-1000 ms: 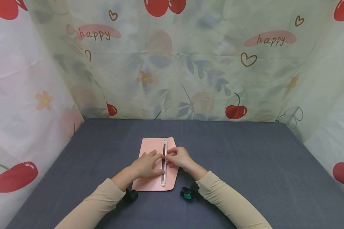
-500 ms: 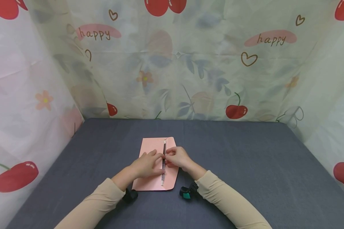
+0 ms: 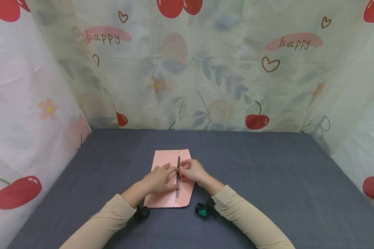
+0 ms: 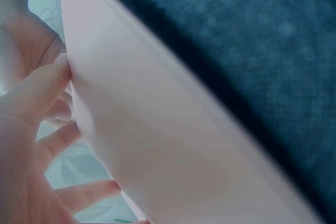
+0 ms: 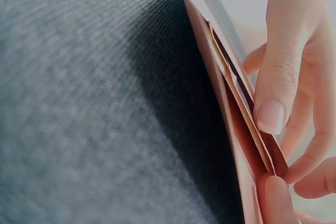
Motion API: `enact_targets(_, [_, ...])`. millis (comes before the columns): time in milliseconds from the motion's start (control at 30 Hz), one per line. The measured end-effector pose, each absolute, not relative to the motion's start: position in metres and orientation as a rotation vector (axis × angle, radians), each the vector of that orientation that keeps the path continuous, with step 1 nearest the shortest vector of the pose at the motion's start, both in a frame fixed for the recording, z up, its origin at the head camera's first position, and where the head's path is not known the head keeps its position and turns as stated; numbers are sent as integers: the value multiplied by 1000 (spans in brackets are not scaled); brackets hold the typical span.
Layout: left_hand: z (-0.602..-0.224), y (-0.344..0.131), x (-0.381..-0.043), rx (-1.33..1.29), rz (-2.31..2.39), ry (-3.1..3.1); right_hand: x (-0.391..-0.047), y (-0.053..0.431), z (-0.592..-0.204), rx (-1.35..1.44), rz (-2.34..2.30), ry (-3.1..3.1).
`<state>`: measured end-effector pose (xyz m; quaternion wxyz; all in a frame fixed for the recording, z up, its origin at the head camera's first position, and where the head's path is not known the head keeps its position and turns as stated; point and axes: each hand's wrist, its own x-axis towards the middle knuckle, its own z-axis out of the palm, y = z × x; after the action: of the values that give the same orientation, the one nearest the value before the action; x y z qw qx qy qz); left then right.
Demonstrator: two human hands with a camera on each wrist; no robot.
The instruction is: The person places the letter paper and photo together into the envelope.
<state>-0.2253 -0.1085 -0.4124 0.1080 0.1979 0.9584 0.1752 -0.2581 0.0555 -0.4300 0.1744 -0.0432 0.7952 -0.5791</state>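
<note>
A pink envelope (image 3: pixel 159 156) lies on the table, its flap (image 3: pixel 187 197) spread to the right. A narrow dark strip (image 3: pixel 178 180) runs along its mouth, and the right wrist view shows thin layers (image 5: pixel 224 69) inside the gap. My left hand (image 3: pixel 158 178) rests on the envelope's left part, fingers spread, with thumb and fingertips touching near the mouth. My right hand (image 3: pixel 195 170) has its fingers bent at the mouth; thumb and index appear to pinch the edge there, beside the left index tip. What lies deeper inside the envelope is hidden.
Dark grey cloth (image 3: pixel 252 180) covers the table around the envelope. A black wrist strap (image 3: pixel 141 212) is on the left wrist and a black and green device (image 3: pixel 202 210) on the right. Patterned curtains (image 3: pixel 187 86) enclose the back and sides.
A white strip that stood along the envelope's mouth a second ago is no longer visible, leaving a thin dark line. Both hands have stayed nearly where they were.
</note>
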Motion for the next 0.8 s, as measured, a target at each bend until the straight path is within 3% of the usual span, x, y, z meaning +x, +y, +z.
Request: enact_targets(800, [-413, -109, -226, 611, 524, 2817, -259, 54, -430, -146, -1599, 2284])
